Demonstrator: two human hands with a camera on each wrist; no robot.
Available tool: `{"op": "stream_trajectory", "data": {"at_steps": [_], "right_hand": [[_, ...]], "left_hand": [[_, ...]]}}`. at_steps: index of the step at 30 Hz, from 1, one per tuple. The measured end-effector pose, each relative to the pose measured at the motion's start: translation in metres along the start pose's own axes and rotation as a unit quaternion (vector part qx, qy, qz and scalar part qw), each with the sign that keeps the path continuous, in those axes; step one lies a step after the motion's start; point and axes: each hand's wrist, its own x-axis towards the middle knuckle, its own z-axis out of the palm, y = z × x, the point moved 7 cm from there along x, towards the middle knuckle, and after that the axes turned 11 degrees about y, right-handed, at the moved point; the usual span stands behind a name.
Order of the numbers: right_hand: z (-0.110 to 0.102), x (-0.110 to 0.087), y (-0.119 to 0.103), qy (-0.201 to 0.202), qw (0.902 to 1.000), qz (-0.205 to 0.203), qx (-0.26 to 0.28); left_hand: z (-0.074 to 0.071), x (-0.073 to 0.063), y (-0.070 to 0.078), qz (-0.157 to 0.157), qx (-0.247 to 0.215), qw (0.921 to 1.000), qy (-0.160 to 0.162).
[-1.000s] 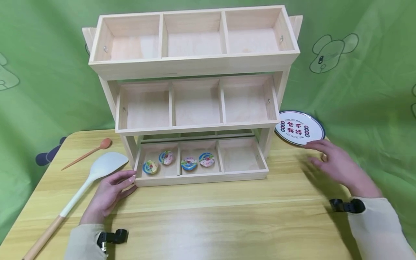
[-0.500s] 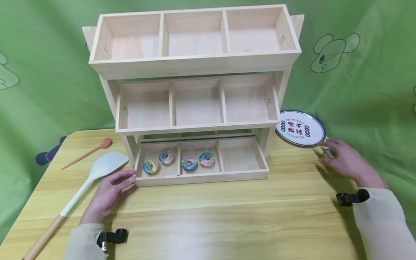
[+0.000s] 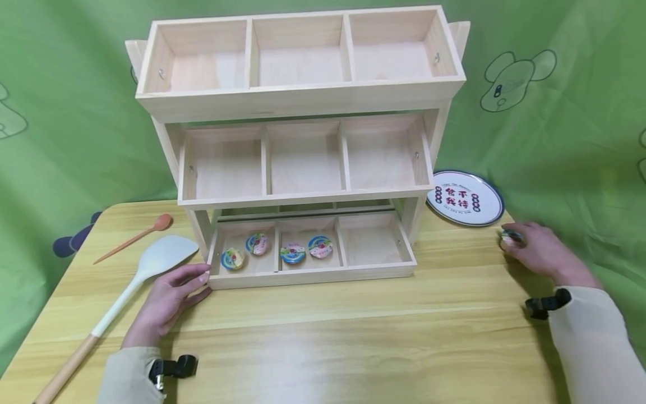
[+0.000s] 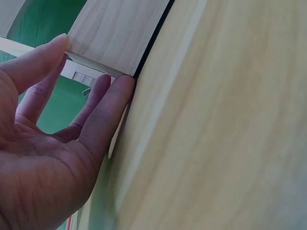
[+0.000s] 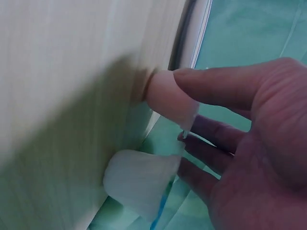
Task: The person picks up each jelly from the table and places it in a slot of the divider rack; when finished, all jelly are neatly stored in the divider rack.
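A wooden three-tier shelf (image 3: 300, 101) stands on the table. My left hand (image 3: 169, 300) grips the front left corner of its bottom tray (image 3: 313, 278), with fingertips at the front board's top and bottom edges in the left wrist view. Jelly cups with printed lids lie in that tray: two, one being this cup (image 3: 232, 258), in the left compartment and two, including this one (image 3: 320, 247), in the middle. At the table's right edge my right hand (image 3: 547, 255) pinches a peach-coloured jelly cup (image 5: 172, 98). A whitish jelly cup (image 5: 139, 182) lies beside it, close to the other fingers.
A round white plate (image 3: 466, 199) with red characters lies behind the right hand. Left of the shelf are a white spatula (image 3: 166, 258) with a wooden handle and a small orange spoon (image 3: 161, 222). A green curtain (image 3: 570, 140) hangs close behind the table.
My right hand has moved slightly right and come together on the jelly cup at the table's right edge. The left hand has stayed at the tray corner.
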Motion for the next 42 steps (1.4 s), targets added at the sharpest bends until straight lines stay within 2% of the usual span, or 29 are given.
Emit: {"op": "stream_trajectory", "data": {"at_steps": [6,14,25,34,42], "right_hand": [[-0.002,-0.002,-0.001,0.017,0.9997,-0.014,-0.006],[-0.006,-0.005,-0.009,0.005,1.0,-0.004,0.0],[-0.009,-0.009,-0.032,0.029,0.9989,-0.036,0.014],[-0.008,-0.01,-0.053,0.032,0.9964,-0.073,0.027],[-0.008,-0.013,-0.076,0.025,0.9952,-0.091,0.028]], "left_hand": [[0.001,0.0,-0.001,-0.005,-0.003,1.0,0.004],[0.001,-0.001,-0.002,-0.01,0.0,0.9999,0.009],[0.0,0.0,-0.003,-0.011,0.004,0.9999,0.011],[0.0,0.0,-0.002,-0.011,0.006,0.9998,0.014],[-0.001,0.0,-0.001,-0.01,0.006,0.9998,0.018]]}}
